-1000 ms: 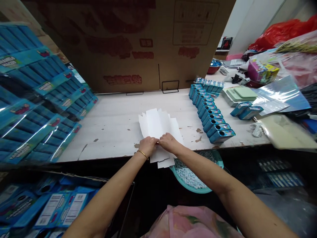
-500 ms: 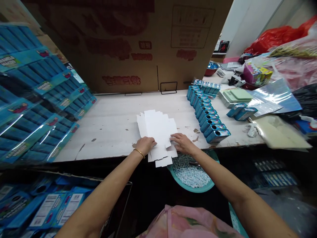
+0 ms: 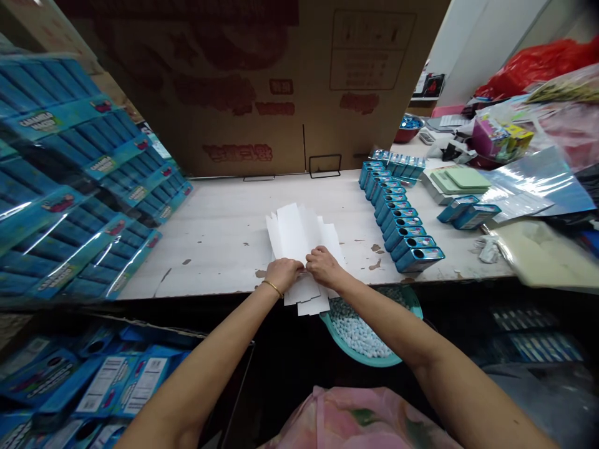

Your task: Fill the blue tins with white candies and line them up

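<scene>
A stack of flat white die-cut box blanks (image 3: 331, 239) lies at the front edge of the white table, its lower flaps jutting past the edge. On top, one box blank (image 3: 299, 234) is partly folded, its sides bent up. My left hand (image 3: 284, 273), with a gold bangle at the wrist, pinches its near left edge. My right hand (image 3: 322, 267) is closed on the near right edge, close beside the left fingertips. Both sets of fingers hide the part of the card between them.
Blue tins (image 3: 403, 232) stand in a row at right. A turquoise basin (image 3: 374, 358) of small white pellets sits below the table edge. Packed blue display boxes (image 3: 93, 168) are stacked left, a large cardboard carton (image 3: 262, 131) stands behind, and a carton of blue boxes (image 3: 112, 380) is lower left.
My right hand has moved left, bringing the right side of the top blank inward. The blank has gone from lying flat to partly folded. The view has shifted slightly.
</scene>
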A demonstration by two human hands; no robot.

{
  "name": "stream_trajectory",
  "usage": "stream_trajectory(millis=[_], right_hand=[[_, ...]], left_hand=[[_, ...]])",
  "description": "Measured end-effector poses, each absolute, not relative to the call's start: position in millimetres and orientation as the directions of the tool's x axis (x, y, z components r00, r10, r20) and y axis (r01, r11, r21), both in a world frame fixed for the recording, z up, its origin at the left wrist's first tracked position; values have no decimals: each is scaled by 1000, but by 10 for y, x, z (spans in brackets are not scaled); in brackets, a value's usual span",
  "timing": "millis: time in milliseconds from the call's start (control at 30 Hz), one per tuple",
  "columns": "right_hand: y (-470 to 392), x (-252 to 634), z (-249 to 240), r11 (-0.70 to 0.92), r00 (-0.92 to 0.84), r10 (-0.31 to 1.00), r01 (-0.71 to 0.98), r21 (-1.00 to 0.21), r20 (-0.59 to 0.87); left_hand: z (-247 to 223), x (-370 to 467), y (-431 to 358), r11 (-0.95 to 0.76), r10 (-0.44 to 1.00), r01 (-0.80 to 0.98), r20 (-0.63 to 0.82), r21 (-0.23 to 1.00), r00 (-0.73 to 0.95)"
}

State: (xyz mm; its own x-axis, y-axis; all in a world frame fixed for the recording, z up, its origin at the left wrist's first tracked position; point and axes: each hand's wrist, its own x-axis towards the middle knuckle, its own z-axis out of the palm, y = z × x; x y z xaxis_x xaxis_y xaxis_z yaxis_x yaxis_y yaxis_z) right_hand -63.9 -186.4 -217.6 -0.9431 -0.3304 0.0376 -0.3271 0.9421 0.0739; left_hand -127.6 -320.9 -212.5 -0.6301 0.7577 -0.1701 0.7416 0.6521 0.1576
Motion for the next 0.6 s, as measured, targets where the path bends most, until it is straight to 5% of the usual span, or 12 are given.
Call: stream_trajectory(millis=[233,433,600], right_hand=[[-1863,-216,-2204,926,-909,-372,-377,10,187],[-1790,-319,-2184,893,-886,-448,-451,3,124],[-1833,-480,-2148,966,-967,-233,-242,-94,103]], left_hand=[[-2059,-1331,-3165,628,774,764,-218,145,-595],[-2042,-1410,-3149,565,822,792,-241,232,-516],[-1918,-1525,-3139,541,840,738,-306,404,-449]])
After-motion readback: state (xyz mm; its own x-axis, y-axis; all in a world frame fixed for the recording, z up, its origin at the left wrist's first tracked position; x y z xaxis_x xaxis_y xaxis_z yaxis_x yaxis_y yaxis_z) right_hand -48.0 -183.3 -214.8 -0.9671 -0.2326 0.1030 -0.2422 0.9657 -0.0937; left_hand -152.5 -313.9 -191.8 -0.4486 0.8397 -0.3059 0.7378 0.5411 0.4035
